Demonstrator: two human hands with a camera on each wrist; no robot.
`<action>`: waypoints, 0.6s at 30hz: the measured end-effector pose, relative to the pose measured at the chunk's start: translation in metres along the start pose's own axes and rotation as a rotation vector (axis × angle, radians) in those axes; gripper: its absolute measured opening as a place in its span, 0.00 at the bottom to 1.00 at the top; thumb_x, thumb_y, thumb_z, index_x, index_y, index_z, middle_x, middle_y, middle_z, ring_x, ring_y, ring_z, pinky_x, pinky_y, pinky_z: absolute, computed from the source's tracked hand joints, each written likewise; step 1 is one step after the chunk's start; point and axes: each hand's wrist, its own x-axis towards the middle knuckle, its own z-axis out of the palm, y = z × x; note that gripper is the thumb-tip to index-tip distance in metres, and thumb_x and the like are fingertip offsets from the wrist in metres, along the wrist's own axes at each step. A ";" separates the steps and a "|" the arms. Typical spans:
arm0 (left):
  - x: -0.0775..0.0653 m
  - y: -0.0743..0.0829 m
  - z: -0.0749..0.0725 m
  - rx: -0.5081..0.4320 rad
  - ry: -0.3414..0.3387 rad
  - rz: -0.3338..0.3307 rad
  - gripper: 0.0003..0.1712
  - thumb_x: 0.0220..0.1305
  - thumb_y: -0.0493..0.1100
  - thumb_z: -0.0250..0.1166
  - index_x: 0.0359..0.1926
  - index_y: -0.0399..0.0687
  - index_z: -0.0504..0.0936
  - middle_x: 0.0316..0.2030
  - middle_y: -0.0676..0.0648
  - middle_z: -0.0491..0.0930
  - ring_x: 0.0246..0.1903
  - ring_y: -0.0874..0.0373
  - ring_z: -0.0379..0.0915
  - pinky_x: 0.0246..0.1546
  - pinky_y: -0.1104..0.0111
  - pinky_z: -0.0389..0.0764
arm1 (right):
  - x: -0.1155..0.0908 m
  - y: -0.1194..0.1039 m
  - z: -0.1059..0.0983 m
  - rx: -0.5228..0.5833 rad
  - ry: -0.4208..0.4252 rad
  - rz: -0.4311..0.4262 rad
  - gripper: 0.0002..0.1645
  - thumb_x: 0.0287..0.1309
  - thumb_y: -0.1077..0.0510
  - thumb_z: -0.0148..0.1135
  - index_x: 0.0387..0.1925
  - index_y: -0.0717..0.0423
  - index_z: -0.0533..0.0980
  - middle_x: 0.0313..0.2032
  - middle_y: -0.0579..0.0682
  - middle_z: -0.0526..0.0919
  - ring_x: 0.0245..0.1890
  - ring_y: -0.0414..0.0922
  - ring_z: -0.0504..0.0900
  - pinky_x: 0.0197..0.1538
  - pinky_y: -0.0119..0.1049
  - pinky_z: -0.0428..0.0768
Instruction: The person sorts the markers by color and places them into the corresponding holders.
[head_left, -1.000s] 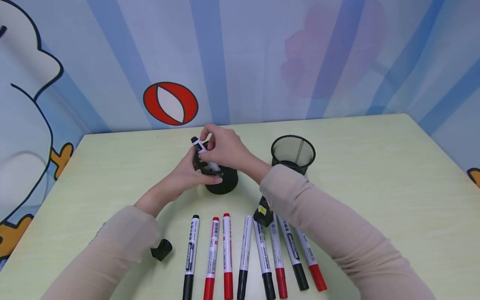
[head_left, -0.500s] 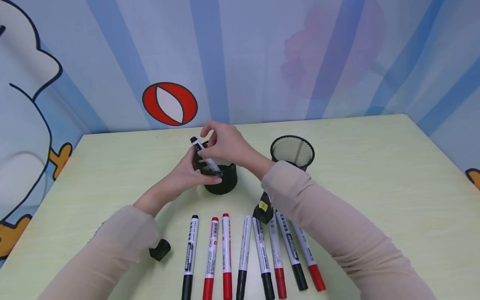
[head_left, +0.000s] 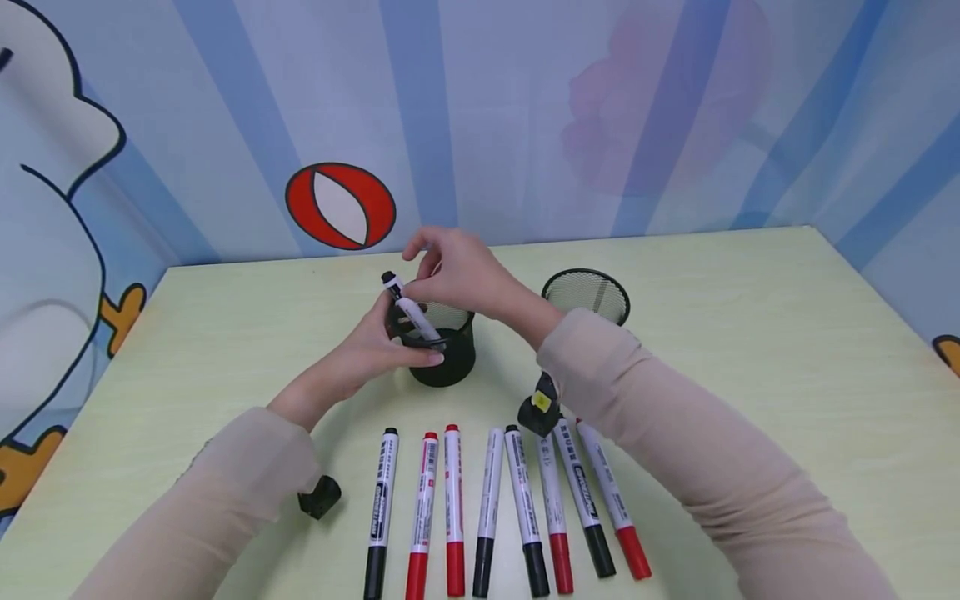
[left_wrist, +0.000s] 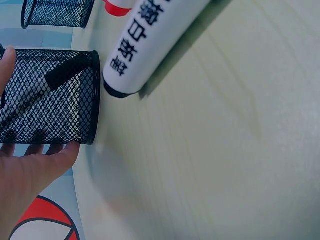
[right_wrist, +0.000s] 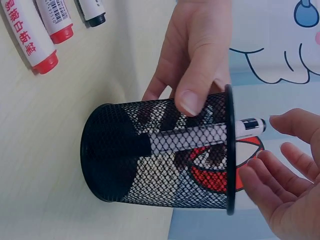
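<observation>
Blue striped backdrop [head_left: 495, 125] spans the upper frame. A red-and-white printed ball [head_left: 341, 206] is noted left of upper centre; a black-outlined white cartoon figure [head_left: 45, 258], left edge; a faint pink shape [head_left: 660, 108], upper right. Pale tabletop [head_left: 750, 333] extends across the lower frame.

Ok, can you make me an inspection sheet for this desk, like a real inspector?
Surface: pale tabletop.
Job's things: one marker leans inside a mesh cup, black cap down; eight more markers lie in a row; a second mesh cup is partly hidden.
Clutter: black blocks near both wrists, maybe cameras.
Hands: left hand holds the first cup; right hand is beside its marker's upper end.
Cables: nothing seen.
Surroundings: blue striped backdrop, ball picture.
</observation>
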 end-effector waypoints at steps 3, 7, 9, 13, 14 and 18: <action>0.000 -0.001 0.000 -0.009 -0.005 0.016 0.54 0.50 0.41 0.72 0.69 0.55 0.45 0.64 0.44 0.58 0.62 0.49 0.53 0.61 0.49 0.60 | -0.004 -0.003 -0.004 -0.006 -0.007 -0.021 0.18 0.51 0.60 0.66 0.44 0.56 0.73 0.30 0.49 0.79 0.30 0.44 0.76 0.32 0.33 0.76; 0.000 -0.002 0.000 -0.013 -0.007 0.021 0.54 0.50 0.40 0.72 0.69 0.55 0.46 0.63 0.43 0.58 0.61 0.48 0.53 0.61 0.48 0.59 | -0.012 -0.004 -0.010 -0.011 -0.022 -0.039 0.17 0.51 0.60 0.66 0.44 0.55 0.73 0.31 0.50 0.79 0.30 0.44 0.77 0.32 0.33 0.76; 0.001 -0.002 0.000 -0.007 -0.004 0.020 0.54 0.50 0.40 0.72 0.69 0.54 0.45 0.63 0.43 0.58 0.61 0.48 0.53 0.61 0.47 0.59 | -0.016 -0.005 -0.013 -0.006 -0.027 -0.042 0.17 0.51 0.61 0.65 0.44 0.56 0.73 0.32 0.50 0.79 0.31 0.45 0.77 0.33 0.34 0.77; 0.001 -0.002 0.000 0.002 -0.001 0.023 0.53 0.50 0.41 0.72 0.69 0.53 0.46 0.64 0.44 0.58 0.62 0.48 0.53 0.61 0.47 0.59 | -0.022 -0.005 -0.018 0.004 -0.036 -0.043 0.18 0.51 0.61 0.65 0.45 0.56 0.73 0.33 0.51 0.79 0.32 0.46 0.78 0.33 0.34 0.78; 0.002 -0.003 0.000 0.004 0.000 0.023 0.53 0.50 0.40 0.72 0.69 0.53 0.46 0.64 0.45 0.58 0.62 0.48 0.53 0.61 0.47 0.59 | -0.023 -0.005 -0.019 0.007 -0.038 -0.043 0.18 0.52 0.61 0.65 0.46 0.56 0.73 0.33 0.51 0.79 0.32 0.46 0.78 0.34 0.35 0.78; 0.002 -0.003 0.000 0.002 0.002 0.025 0.53 0.50 0.40 0.72 0.68 0.53 0.46 0.64 0.45 0.59 0.62 0.48 0.53 0.61 0.47 0.59 | -0.027 -0.006 -0.023 0.017 -0.037 -0.058 0.19 0.52 0.61 0.66 0.47 0.56 0.73 0.33 0.51 0.79 0.32 0.45 0.78 0.34 0.35 0.78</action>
